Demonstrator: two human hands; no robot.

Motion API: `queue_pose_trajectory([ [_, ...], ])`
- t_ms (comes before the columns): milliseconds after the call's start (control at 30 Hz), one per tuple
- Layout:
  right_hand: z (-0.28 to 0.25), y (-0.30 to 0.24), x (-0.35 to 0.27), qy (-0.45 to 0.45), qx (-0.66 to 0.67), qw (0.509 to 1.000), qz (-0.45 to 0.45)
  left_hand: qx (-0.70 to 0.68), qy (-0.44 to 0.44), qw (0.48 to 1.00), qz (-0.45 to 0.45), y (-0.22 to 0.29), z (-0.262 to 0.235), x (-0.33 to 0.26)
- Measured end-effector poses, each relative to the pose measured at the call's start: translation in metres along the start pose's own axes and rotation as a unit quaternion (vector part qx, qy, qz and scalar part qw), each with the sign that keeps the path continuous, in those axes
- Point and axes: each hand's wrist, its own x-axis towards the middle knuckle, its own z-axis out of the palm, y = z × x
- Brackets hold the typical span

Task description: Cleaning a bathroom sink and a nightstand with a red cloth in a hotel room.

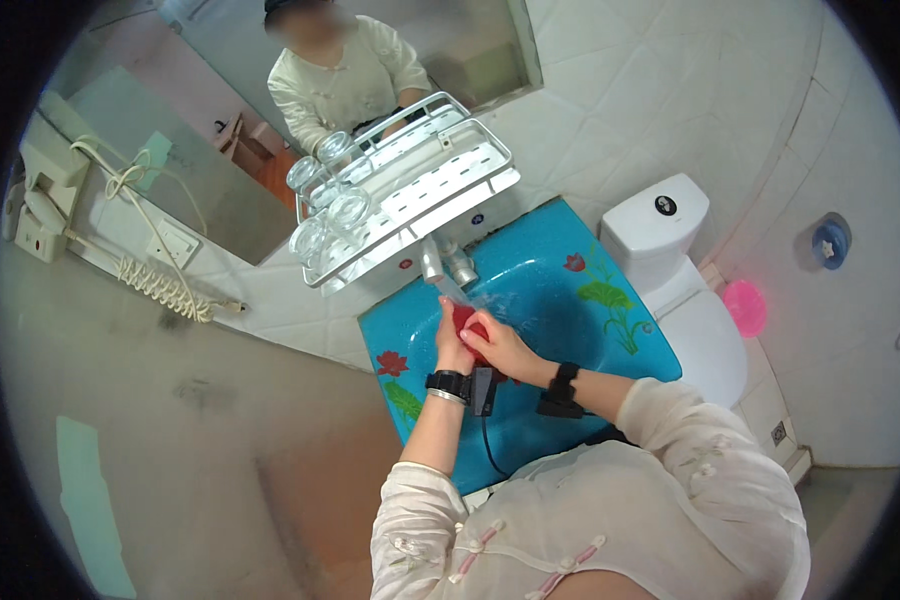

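Observation:
Both hands meet over a blue sink [550, 270] painted with flowers. My left hand [453, 345] and my right hand [502, 348] together clasp a small red object [469, 322]. Water runs onto it from the chrome tap [442, 264] just above. Most of the red object is hidden by my fingers. Each wrist carries a black strap, with a cable hanging from the left one.
A white metal rack [440, 185] above the tap holds several clear glass jars [350, 208]. A mirror [270, 110] sits behind it. A white toilet [670, 270] stands to the right, with a pink object [745, 307] on the floor nearby. A wall hairdryer [45, 195] hangs at left.

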Motion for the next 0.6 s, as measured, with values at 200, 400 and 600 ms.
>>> queue_pose_trajectory([
  [200,-0.002,0.026,0.056,0.137,-0.215,0.960,0.116,0.001,0.042,0.998,-0.051,-0.021,0.009,-0.008],
  [400,-0.012,0.029,0.091,0.229,0.169,0.944,0.164,0.011,-0.008,0.999,-0.052,0.001,0.000,-0.018],
  [600,-0.002,0.009,0.015,-0.025,0.009,1.000,0.000,0.029,-0.059,0.994,-0.089,-0.001,-0.011,0.001],
])
